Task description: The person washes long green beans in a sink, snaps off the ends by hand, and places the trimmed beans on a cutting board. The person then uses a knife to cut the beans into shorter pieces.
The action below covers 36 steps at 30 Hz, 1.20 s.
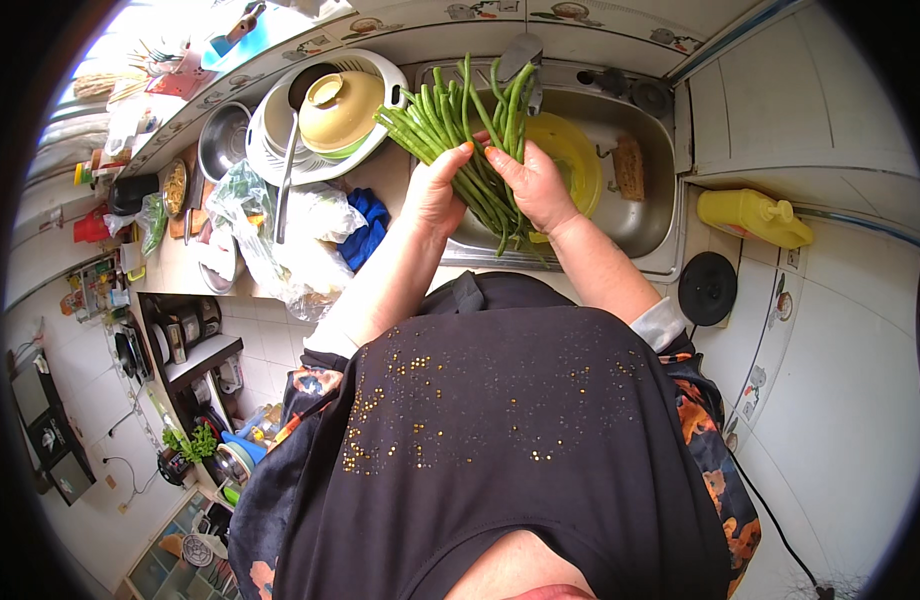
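A bundle of long green beans (437,124) is held up over the left part of a stainless steel sink (659,217). My left hand (439,187) grips the main bunch from its left side, thumb pointing up across the stems. On the other side, my right hand (539,184) has its fingers closed round several beans that stand a little apart from the rest. Both thumbs almost meet in the middle. Below the beans, a yellow plastic basin (584,161) sits in the sink, partly hidden by the beans and my right hand.
A brown sponge (628,168) lies in the sink's right side, and a faucet (521,56) stands behind the beans. Left on the counter are a white dish rack (389,67) with bowls, a steel bowl (224,139), plastic bags (310,247) and a blue cloth (366,225). A yellow jug (749,216) is at right.
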Tool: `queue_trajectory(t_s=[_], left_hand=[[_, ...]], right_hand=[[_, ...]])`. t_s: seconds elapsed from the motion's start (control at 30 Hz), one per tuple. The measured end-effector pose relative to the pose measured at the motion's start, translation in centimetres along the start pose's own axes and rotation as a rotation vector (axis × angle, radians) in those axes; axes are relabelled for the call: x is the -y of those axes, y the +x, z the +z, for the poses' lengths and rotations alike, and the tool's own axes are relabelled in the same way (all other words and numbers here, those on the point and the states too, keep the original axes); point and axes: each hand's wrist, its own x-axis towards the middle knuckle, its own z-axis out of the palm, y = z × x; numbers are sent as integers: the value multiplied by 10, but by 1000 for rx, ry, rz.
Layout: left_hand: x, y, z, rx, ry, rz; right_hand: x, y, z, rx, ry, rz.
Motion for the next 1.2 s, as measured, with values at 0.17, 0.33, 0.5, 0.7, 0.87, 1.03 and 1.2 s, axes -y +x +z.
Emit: queue_trajectory(t_s=[0.17, 0.33, 0.5, 0.7, 0.87, 1.03, 1.2], left_hand=[[-1, -2, 4, 8, 6, -11], [-2, -2, -3, -24, 1, -1], [-4, -1, -1, -13, -90, -87], [-1, -2, -3, -58, -20, -52], [-4, -6, 7, -30, 23, -45], [-3, -6, 11, -26, 79, -48], [0, -6, 14, -32, 101, -7]], right_hand=[[4, -2, 0, -19, 38, 46], [11, -4, -1, -96, 125, 115], [6, -4, -8, -98, 206, 135], [16, -5, 1, -62, 182, 163], [12, -4, -4, -76, 25, 186], [3, -4, -8, -142, -98, 82], [4, -6, -9, -129, -90, 5]])
